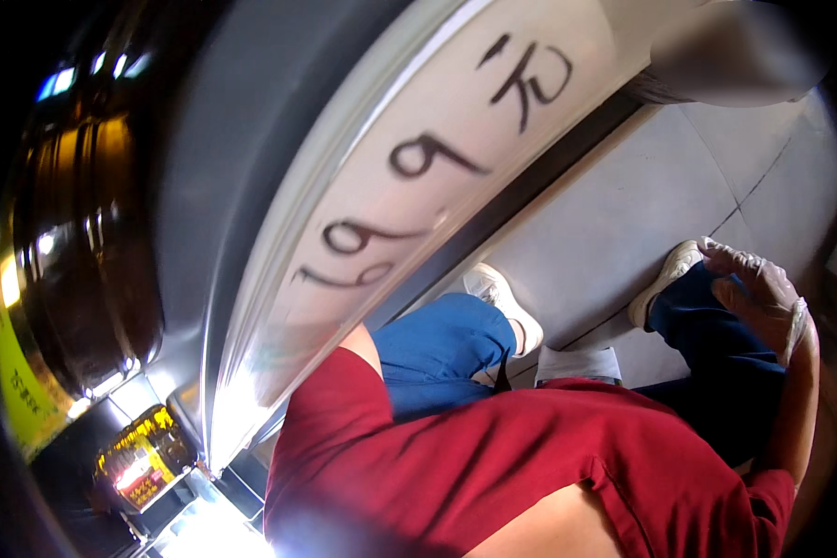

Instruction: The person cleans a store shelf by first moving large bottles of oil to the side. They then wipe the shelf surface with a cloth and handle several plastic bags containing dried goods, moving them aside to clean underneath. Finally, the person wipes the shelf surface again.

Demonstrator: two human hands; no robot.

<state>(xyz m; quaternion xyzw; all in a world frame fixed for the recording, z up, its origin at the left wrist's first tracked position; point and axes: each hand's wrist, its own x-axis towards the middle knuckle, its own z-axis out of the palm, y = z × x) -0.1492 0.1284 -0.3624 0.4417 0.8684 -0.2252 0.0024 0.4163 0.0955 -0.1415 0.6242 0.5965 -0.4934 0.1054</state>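
My right hand [760, 296], in a clear disposable glove, hangs beside my blue trouser leg [697, 317]. Its thumb stands apart from the fingers, and I see nothing in its grasp. My left hand is out of view; past the red sleeve [342, 380], a little of that arm shows before the pale panel hides the rest. The pale, curved panel [453, 202] crosses close in front of me and bears large handwritten black characters. Behind its clear-looking rim lies a smooth dark grey surface [251, 153].
A person's head [739, 56], blurred, is at the upper right. Grey tiled floor [614, 188] extends around my white shoes [499, 303]. At the left are a large, dark, glossy container [87, 279], a yellow-green label [24, 397] and a package with yellow and red printing [143, 460].
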